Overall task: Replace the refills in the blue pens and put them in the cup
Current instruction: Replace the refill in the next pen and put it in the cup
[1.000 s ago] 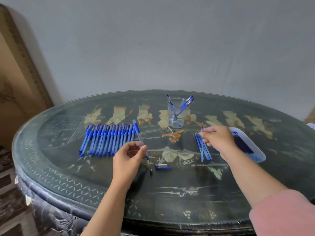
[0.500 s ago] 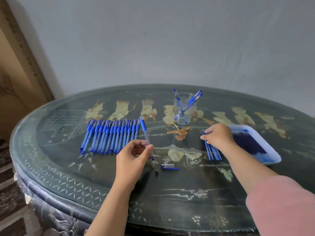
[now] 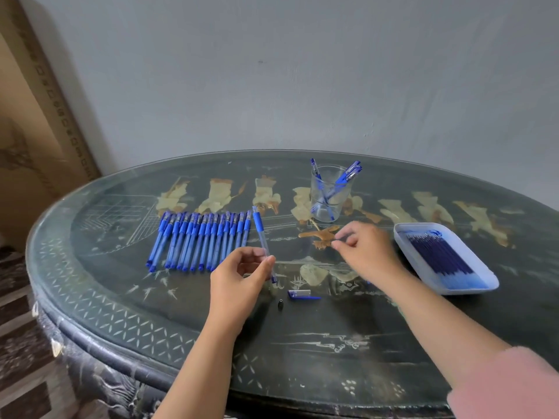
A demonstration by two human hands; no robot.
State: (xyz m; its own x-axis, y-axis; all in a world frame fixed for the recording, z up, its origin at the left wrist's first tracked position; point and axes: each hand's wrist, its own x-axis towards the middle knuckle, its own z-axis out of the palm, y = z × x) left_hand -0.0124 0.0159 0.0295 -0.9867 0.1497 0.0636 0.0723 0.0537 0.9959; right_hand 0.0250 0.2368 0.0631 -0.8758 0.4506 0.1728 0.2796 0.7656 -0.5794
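Observation:
My left hand [image 3: 242,276] pinches a clear blue pen barrel [image 3: 260,234] near its lower end, tilted up over the table. My right hand [image 3: 366,249] hovers just right of it. Its thumb and forefinger tips lie close together and are blurred, with nothing visible between them. A glass cup [image 3: 329,195] holding three blue pens stands behind the hands. A row of several blue pens [image 3: 199,240] lies at the left. A pen cap [image 3: 302,294] and a small black tip piece [image 3: 280,305] lie in front of my left hand.
A white tray [image 3: 399,237] with several dark blue refills [image 3: 441,258] sits at the right. The pile of loose refills is mostly hidden under my right hand. The dark glass-topped oval table [image 3: 302,352] backs onto a grey wall.
My right hand set a refill down on the loose pile, then shifted left over it toward the barrel. My left hand kept holding the barrel almost still.

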